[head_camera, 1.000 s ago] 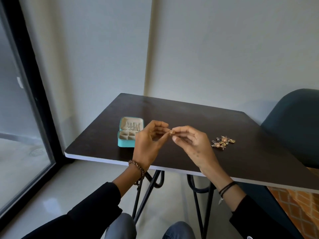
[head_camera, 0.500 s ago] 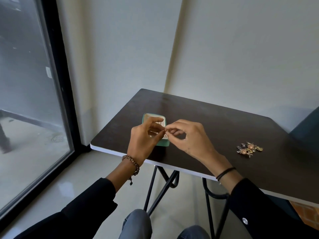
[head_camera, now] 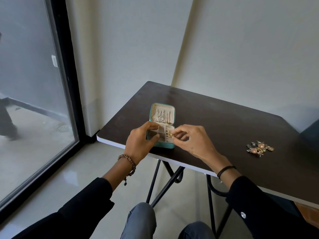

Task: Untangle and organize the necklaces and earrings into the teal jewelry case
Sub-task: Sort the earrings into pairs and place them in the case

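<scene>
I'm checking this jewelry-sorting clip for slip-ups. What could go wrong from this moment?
The teal jewelry case sits close to the table edge; a nudge from the left hand might push it off. The small gold earring pinched by the right hand could slip into the wrong compartment. The jewelry pile still looks clustered and may snag.

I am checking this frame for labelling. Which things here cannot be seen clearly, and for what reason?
- Small gold piece at the right hand fingertips, head view: too small to tell earring from clasp.
- Front left corner of the teal jewelry case: hidden by the left hand.
- Chains in the case lid: too fine to count.
- Jewelry pile on the table: pieces overlap, number unclear.
- Dark chair: cut off by the right edge.
</scene>
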`<state>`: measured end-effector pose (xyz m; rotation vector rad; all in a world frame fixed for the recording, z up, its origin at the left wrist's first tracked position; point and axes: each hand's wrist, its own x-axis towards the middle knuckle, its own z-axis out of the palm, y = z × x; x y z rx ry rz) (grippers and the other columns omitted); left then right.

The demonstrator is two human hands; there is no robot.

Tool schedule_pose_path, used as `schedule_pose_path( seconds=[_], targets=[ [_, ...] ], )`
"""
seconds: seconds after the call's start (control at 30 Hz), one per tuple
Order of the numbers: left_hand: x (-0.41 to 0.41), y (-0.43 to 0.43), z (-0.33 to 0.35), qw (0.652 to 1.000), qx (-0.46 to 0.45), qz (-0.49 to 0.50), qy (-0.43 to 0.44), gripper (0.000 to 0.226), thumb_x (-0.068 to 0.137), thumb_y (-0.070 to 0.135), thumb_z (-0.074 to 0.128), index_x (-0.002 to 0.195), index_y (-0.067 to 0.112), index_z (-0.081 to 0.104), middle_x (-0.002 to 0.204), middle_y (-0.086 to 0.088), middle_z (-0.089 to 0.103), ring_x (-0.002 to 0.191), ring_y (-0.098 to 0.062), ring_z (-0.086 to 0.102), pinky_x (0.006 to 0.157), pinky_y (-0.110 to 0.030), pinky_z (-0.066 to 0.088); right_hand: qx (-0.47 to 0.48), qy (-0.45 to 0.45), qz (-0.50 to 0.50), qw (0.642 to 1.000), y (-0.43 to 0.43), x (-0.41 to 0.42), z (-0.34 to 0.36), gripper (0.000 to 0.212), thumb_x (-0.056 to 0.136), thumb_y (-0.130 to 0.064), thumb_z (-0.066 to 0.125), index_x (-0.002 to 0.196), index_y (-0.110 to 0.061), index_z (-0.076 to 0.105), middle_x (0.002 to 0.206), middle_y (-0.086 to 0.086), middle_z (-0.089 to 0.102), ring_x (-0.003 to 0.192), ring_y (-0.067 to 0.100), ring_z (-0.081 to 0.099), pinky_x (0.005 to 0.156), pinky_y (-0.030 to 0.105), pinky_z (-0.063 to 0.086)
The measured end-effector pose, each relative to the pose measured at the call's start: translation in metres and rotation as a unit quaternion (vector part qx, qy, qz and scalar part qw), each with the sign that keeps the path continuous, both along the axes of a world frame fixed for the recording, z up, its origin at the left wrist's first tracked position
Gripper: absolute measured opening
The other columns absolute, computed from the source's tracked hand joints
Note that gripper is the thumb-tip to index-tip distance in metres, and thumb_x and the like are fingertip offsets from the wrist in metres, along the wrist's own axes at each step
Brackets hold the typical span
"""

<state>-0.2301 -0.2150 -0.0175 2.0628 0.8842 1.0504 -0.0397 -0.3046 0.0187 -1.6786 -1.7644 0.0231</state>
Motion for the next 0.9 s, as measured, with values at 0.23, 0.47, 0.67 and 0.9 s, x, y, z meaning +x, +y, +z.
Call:
schedule_pose_path(
  seconds=[0.23,0.47,0.67,0.9],
  targets=[
    [0.002,0.002,-0.005,1.000,-0.005,-0.002,-0.009,0.032,0.091,0.019,0.070,0.121,0.017,0.062,0.126,0.001,0.066,0.113,-0.017,0.064,0.084,-0.027,0.060,-0.018,-0.040,-0.004,0.999,0.000,-0.001,-0.002,0.019,0.084,-0.017,0.079,0.103,-0.019,0.081,0.090,-0.009,0.068,0.068,-0.002,0.064,0.065,0.015,0.056],
    [0.002,0.003,-0.008,1.000,-0.020,-0.003,-0.016,0.030,0.090,0.020,0.070,0.119,0.017,0.062,0.125,0.003,0.066,0.113,-0.017,0.064,0.083,-0.032,0.061,-0.056,-0.034,-0.004,0.998,-0.001,0.003,-0.004,0.019,0.092,-0.023,0.073,0.110,-0.026,0.079,0.106,-0.014,0.062,0.087,0.004,0.054,0.065,0.016,0.049],
    [0.001,0.001,-0.008,1.000,-0.024,-0.001,-0.020,0.030,0.091,0.021,0.069,0.119,0.016,0.062,0.125,0.003,0.066,0.112,-0.015,0.064,0.081,-0.025,0.060,-0.072,-0.058,-0.004,0.996,-0.008,0.000,-0.012,0.026,0.100,-0.022,0.061,0.122,-0.023,0.075,0.111,-0.016,0.059,0.104,0.005,0.048,0.077,0.024,0.049],
    [0.003,-0.004,-0.003,1.000,-0.014,0.011,0.010,0.025,0.094,0.022,0.065,0.119,0.020,0.061,0.127,0.002,0.065,0.112,-0.017,0.065,0.078,-0.026,0.060,-0.047,-0.032,-0.022,0.998,-0.014,-0.005,-0.010,0.025,0.098,-0.017,0.062,0.120,-0.020,0.073,0.108,-0.013,0.068,0.103,0.003,0.054,0.078,0.021,0.047]
  ],
)
